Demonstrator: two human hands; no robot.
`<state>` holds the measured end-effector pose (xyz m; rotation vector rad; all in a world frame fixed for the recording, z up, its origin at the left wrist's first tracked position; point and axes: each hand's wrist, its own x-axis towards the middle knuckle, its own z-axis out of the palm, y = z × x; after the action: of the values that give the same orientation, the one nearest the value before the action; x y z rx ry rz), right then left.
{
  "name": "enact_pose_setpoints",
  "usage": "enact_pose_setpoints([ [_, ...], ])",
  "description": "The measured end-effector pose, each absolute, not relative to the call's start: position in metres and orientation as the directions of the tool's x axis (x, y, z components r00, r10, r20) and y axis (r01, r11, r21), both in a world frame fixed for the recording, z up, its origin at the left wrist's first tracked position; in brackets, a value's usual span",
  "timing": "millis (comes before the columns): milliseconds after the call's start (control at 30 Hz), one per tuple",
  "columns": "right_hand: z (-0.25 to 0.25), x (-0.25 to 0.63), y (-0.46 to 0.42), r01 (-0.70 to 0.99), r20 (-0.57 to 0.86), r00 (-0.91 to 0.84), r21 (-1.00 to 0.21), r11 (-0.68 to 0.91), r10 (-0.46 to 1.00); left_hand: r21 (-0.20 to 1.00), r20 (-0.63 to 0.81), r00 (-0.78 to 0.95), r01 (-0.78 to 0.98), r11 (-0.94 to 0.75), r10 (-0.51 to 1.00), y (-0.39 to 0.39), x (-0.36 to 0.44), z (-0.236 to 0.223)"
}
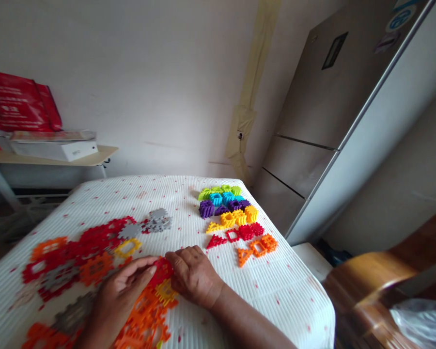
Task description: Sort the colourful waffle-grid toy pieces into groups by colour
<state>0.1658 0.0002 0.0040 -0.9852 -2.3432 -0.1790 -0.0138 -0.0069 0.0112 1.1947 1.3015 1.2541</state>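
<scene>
My left hand [120,290] has its thumb and fingertips closed on the left edge of a red interlocking plastic tile [162,271]. My right hand [195,275] is curled over the right side of that same red tile; its fingertips are partly hidden. Just below the hands is a yellow tile [166,291], above a pile of orange tiles [145,317]. A yellow open-frame tile [128,247] lies beyond my left hand. Further left are a spread of red tiles [98,237], an orange tile [96,269] and grey gear-edged tiles [60,275].
Sorted rows of tiles stand on the right of the white quilted table [276,291]: green [220,191], blue [227,198], purple [206,209], yellow [228,219], red [246,231] and orange [257,248]. A fridge [312,97] and a wooden chair [363,271] are to the right.
</scene>
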Motion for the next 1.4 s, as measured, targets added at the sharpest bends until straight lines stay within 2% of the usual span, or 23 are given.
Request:
enact_pose_setpoints([
  [67, 0.004, 0.166, -0.001, 0.696, 0.592, -0.491, -0.174, 0.696, 0.639, 0.999, 0.002, -0.089, 0.041, 0.002, 0.996, -0.006, -0.015, 0.008],
  [200, 0.005, 0.164, -0.004, 0.639, 0.611, -0.245, -0.482, 0.599, 0.753, 1.000, -0.019, -0.121, 0.021, 0.021, 0.992, -0.006, -0.016, 0.003],
  [267, 0.006, 0.163, -0.007, 0.598, 0.596, -0.200, -0.554, 0.579, 0.778, 1.000, -0.029, -0.115, -0.011, 0.028, 0.993, -0.007, -0.015, 0.004],
  [333, 0.006, 0.160, -0.010, 0.596, 0.590, -0.224, -0.547, 0.588, 0.776, 0.999, -0.036, -0.105, -0.041, 0.032, 0.994, -0.007, -0.012, 0.007],
  [700, 0.004, 0.148, -0.013, 0.774, 0.567, -0.315, -0.310, 0.552, 0.761, 0.997, -0.060, -0.065, -0.055, 0.057, 0.996, -0.008, -0.008, 0.002],
  [1167, 0.011, 0.152, -0.017, 0.753, 0.493, -0.286, -0.415, 0.511, 0.822, 0.994, -0.102, 0.043, -0.036, 0.104, 0.994, -0.008, -0.004, -0.008],
  [1400, 0.005, 0.152, -0.013, 0.732, 0.528, -0.350, -0.361, 0.577, 0.774, 0.991, -0.098, -0.058, -0.098, 0.092, 0.994, -0.008, -0.005, -0.006],
])
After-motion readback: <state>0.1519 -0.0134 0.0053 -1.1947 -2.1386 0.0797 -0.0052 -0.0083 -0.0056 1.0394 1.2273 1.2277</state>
